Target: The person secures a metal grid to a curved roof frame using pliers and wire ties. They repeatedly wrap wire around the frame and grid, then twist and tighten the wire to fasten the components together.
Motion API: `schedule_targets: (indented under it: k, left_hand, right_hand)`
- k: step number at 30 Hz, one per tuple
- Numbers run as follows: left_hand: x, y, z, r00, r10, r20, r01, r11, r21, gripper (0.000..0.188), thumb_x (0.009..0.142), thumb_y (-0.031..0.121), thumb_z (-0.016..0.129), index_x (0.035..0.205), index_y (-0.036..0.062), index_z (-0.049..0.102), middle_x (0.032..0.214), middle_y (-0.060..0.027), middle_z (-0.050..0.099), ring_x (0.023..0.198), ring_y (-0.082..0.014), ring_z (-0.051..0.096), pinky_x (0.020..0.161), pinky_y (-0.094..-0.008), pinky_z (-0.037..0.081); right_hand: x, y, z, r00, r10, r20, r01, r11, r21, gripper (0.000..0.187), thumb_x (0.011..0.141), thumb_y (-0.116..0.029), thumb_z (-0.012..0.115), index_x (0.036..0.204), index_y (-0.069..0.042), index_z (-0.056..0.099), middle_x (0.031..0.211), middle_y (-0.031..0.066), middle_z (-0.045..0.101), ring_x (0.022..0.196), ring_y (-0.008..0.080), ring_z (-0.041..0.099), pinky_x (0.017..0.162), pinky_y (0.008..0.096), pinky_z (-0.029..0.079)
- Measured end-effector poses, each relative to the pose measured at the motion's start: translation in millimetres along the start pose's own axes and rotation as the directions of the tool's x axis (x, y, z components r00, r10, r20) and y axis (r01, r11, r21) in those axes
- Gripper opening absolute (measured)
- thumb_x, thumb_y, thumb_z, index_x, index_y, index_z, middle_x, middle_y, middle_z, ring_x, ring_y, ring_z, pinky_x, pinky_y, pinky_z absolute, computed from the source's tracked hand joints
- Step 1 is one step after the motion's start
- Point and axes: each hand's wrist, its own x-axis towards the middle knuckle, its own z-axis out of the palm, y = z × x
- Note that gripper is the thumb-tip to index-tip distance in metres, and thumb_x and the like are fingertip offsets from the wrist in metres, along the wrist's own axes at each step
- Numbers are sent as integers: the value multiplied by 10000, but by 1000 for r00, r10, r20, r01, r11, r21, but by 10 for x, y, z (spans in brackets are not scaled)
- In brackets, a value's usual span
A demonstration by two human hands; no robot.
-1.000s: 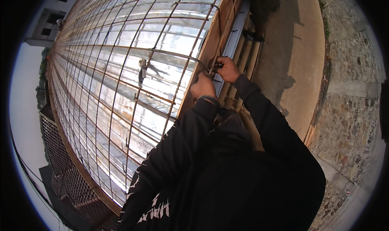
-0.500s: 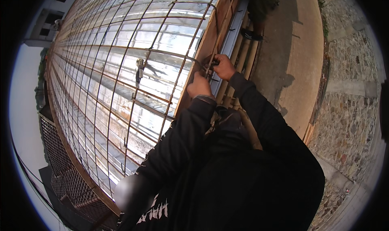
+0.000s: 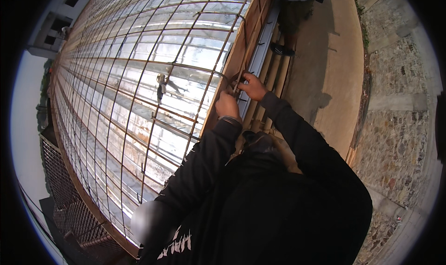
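Both my hands are together at the edge of a rebar grid (image 3: pixel 147 104), where a hooked bar end (image 3: pixel 222 73) meets a long thin bar running along a reddish-brown edge board (image 3: pixel 238 56). My left hand (image 3: pixel 227 105) is closed, thumb up, against the inner side of this joint. From the outer side my right hand (image 3: pixel 253 87) reaches in, thumb and fingers pinched together at the bar. Whatever small thing the fingers grip is too hidden to make out. A tool with a metallic head and dark handle (image 3: pixel 161 86) lies under the grid, left of my hands.
Corrugated shiny metal decking (image 3: pixel 139 125) spreads beneath the bars. Outside the board run a grey metal channel (image 3: pixel 263 49) and long pipes or planks. A person's leg and dark shoe (image 3: pixel 282 50) stand there, beside a concrete path (image 3: pixel 346 74) and a stone wall (image 3: pixel 397 139).
The view has tilted slightly, so the grid and the other person sit lower. My right hand has come a little nearer to me; both hands stay at the same joint.
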Motion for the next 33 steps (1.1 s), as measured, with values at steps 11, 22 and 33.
schedule_targets:
  k: [11, 22, 33]
  left_hand:
    - [-146, 201, -45, 989, -146, -34, 148, 988, 50, 611, 903, 442, 436, 1094, -89, 670, 1197, -285, 629, 1153, -418, 578, 986, -451, 426]
    - [22, 77, -26, 991, -129, -33, 130, 991, 32, 506, 930, 379, 459, 1062, -62, 670, 1049, -170, 672, 951, -296, 636, 829, -407, 473]
    - [216, -125, -38, 991, -111, 81, 111, 994, -4, 638, 908, 480, 440, 1117, -80, 661, 1183, -271, 637, 1118, -398, 598, 946, -448, 438]
  right_hand:
    - [-16, -39, -262, 996, -88, 5, 86, 957, -276, 264, 983, -147, 540, 1186, 19, 570, 995, 65, 616, 900, 142, 566, 806, 322, 483]
    - [-160, -37, -227, 966, 220, 134, -253, 903, 348, 157, 951, -224, 637, 907, -79, 594, 774, -11, 565, 588, 63, 459, 535, 244, 395]
    - [-225, -114, 36, 990, 105, -92, -41, 849, 527, 126, 970, -139, 597, 1040, -36, 582, 776, -12, 547, 598, 57, 448, 487, 206, 355]
